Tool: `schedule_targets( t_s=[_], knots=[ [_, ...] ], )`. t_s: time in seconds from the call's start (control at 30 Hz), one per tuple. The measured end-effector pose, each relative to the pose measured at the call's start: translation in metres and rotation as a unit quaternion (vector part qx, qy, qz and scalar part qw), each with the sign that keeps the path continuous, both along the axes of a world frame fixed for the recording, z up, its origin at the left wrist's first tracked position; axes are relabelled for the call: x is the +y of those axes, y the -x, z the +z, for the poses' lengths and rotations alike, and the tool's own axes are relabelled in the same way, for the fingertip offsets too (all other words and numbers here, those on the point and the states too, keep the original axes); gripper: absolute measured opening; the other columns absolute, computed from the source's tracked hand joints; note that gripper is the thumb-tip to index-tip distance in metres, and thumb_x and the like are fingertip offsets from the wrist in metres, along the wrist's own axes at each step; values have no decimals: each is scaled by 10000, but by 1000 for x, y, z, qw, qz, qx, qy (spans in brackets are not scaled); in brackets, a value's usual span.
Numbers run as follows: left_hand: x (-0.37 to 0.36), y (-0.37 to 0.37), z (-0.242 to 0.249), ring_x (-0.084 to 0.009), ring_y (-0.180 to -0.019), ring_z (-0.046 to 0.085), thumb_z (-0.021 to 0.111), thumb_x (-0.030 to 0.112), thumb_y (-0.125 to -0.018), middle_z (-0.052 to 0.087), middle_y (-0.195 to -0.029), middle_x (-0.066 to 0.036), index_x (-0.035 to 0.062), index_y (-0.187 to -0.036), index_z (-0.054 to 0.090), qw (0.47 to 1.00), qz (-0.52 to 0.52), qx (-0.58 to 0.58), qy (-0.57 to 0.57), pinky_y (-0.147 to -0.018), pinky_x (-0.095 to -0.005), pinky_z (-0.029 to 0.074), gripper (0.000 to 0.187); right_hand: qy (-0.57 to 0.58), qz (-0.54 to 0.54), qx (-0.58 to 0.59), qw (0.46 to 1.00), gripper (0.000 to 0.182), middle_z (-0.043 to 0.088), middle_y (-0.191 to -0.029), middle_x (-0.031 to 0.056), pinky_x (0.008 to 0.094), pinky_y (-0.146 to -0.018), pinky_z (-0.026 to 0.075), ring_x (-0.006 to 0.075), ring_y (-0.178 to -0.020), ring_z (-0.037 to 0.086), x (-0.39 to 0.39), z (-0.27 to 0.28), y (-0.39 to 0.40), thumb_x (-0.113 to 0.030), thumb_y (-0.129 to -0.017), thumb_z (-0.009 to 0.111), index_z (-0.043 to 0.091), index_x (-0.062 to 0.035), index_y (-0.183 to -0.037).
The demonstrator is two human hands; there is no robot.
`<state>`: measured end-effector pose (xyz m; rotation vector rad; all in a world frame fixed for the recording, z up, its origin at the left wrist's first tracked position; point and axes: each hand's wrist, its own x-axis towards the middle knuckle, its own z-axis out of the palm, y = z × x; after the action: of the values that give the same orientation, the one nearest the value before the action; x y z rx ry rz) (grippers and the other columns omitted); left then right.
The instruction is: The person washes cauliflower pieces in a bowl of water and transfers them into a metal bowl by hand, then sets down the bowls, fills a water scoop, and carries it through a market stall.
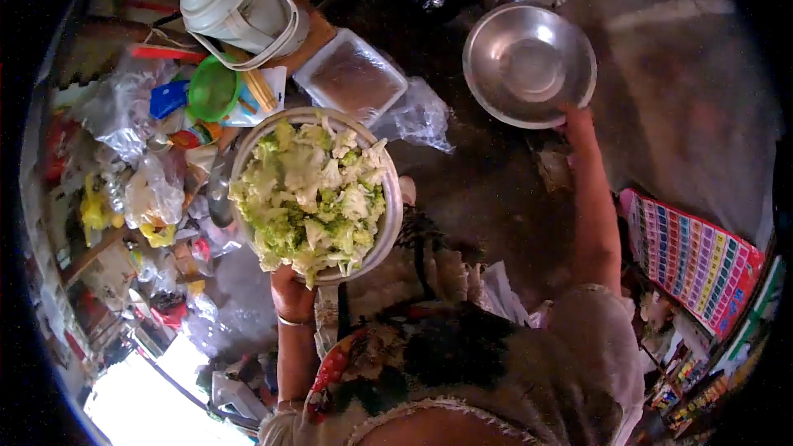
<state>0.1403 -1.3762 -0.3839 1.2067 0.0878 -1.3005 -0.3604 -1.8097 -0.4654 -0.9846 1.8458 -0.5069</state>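
Gripping a metal bowl (516,62) by its near rim, the right hand (576,118) was closed, while the left hand (293,291) held the near edge of a round pan (391,223) heaped with cauliflower pieces (318,198).

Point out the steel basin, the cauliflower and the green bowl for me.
Steel basin (529,68): head view, on its bare inner base.
Cauliflower (311,200): head view, middle of the heap.
Green bowl (213,89): head view, on its inside surface.
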Motion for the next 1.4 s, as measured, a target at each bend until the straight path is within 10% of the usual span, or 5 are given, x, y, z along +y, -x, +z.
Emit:
schedule_targets(
  t_s=[0.1, 0.23, 1.2, 1.33, 1.4],
  knots=[
    [-3, 2, -1, -221, -843, 611, 652, 127, -738, 638, -911, -113, -7, -965, 600, 998, -1, -55, -23, -766, -339, 470, 268, 146, 528, 437, 714, 382, 621, -936, 161, 451, -671, 513, 334, -873, 603, 56, -58, 109, -205, -768, 595, 531, -46, -1109],
    [3, -1, -6, -203, -878, 585, 663, 148, -750, 616, -949, -99, -13, -997, 579, 997, 31, -72, -18, -792, -326, 460, 307, 69, 287, 601, 743, 399, 593, -998, 211, 473, -715, 496, 386, -892, 583, 90, -96, 142, -213, -762, 590, 535, -42, -1118],
    [5, 79, 58, -281, -1002, 553, 481, -6, -706, 573, -1057, -135, 2, -1109, 503, 954, 282, 76, 60, -874, -394, 454, 404, -42, 196, -189, 961, 291, 578, -780, 68, 293, -448, 454, 166, -577, 554, 92, 26, -192, -82, -746, 563, 522, 16, -1016],
    [30, 81, 44, -198, -693, 564, 560, -74, -690, 571, -701, -94, 10, -686, 547, 762, -31, -634, -128, -650, -298, 456, 85, -105, 197, -275, 935, 296, 566, -788, 70, 291, -492, 466, 160, -617, 558, 136, 51, -243, -55, -743, 535, 512, 19, -1029],
    [20, 85, 51, -234, -654, 569, 600, -93, -639, 551, -646, -101, 26, -690, 550, 943, 330, 35, 28, -625, -318, 456, 139, -163, 252, -266, 916, 306, 568, -833, 78, 292, -561, 478, 166, -688, 564, 144, 84, -260, -21, -735, 517, 509, 25, -1037]
  ],
)
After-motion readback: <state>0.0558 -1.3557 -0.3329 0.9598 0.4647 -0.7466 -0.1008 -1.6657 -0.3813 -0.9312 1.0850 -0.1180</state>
